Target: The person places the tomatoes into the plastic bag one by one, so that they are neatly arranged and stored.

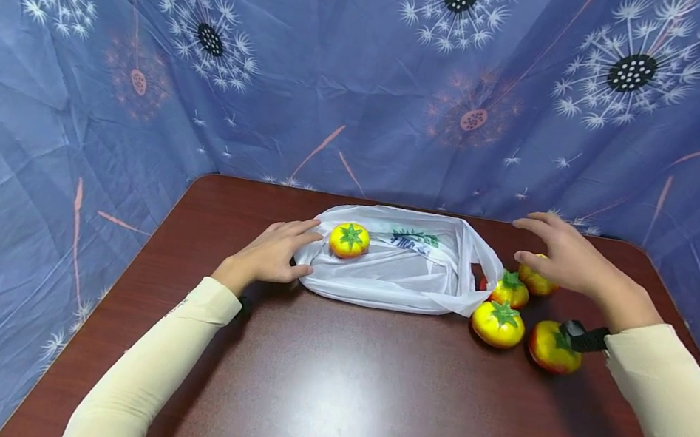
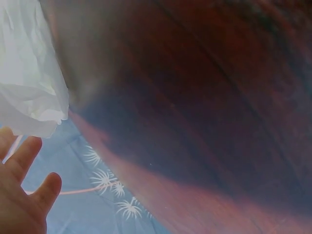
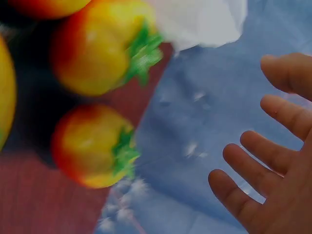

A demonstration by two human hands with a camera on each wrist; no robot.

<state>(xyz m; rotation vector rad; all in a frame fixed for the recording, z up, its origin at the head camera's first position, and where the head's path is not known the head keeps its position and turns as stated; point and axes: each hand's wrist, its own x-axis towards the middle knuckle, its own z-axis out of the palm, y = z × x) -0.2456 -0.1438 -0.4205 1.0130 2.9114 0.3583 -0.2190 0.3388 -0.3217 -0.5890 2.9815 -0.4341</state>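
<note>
A white plastic bag [image 1: 393,295] lies on its side on the table, its handle loop toward the right. One yellow-and-red tomato [image 1: 350,240] with a green leafy top sits on the bag's left part. My left hand [image 1: 274,253] is at the bag's left end, fingers spread and fingertips at its edge; whether they press it I cannot tell. Above the right side, my right hand [image 1: 569,257] hovers with fingers apart, holding nothing. Below and beside it are several similar tomatoes [image 1: 498,324], one partly behind the bag's handle. The right wrist view shows a tomato [image 3: 92,146] apart from the fingers.
The dark red-brown table [image 1: 327,380] has a bright glare spot near its middle. A blue cloth [image 1: 340,98] with dandelion prints hangs behind it and at the sides. Another tomato [image 1: 555,348] lies under my right wrist, partly covered by a black strap [image 1: 588,340].
</note>
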